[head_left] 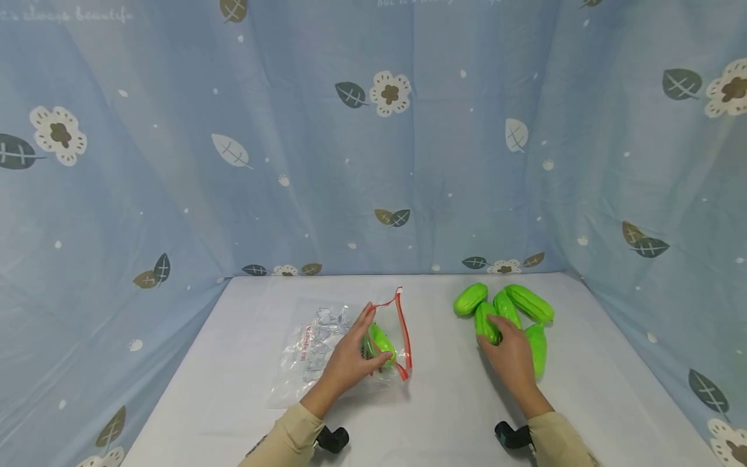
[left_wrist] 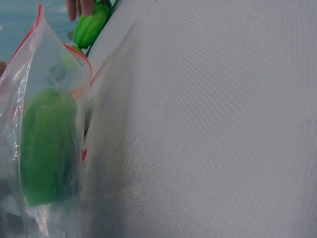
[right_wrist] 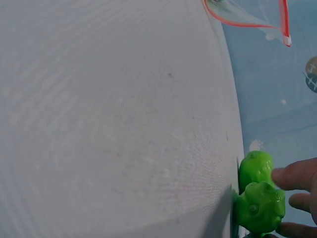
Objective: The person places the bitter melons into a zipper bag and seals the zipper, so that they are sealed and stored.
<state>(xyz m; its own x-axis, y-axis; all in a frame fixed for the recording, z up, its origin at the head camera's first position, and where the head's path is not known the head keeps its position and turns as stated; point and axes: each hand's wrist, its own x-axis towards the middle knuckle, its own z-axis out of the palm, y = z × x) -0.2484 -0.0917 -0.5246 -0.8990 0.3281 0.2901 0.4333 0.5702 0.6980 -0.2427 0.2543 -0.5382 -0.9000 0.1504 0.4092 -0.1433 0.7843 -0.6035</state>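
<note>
Head view: green vegetable under the right hand

It lies on the white desk, beside four other vegetables. The right grip's thumb and fingers straddle it; whether they pinch, I cannot tell. Taking it round the middle and lifting straight up should leave its neighbours undisturbed. Well apart, the left grip is spread at the mouth of the clear bag; the left hand would do best holding that red edge wide, since the bagged vegetable sits near the mouth.

I got bright head, dim wrist views, glints on the bag, faint shadows toward the surface's near edge.
</note>
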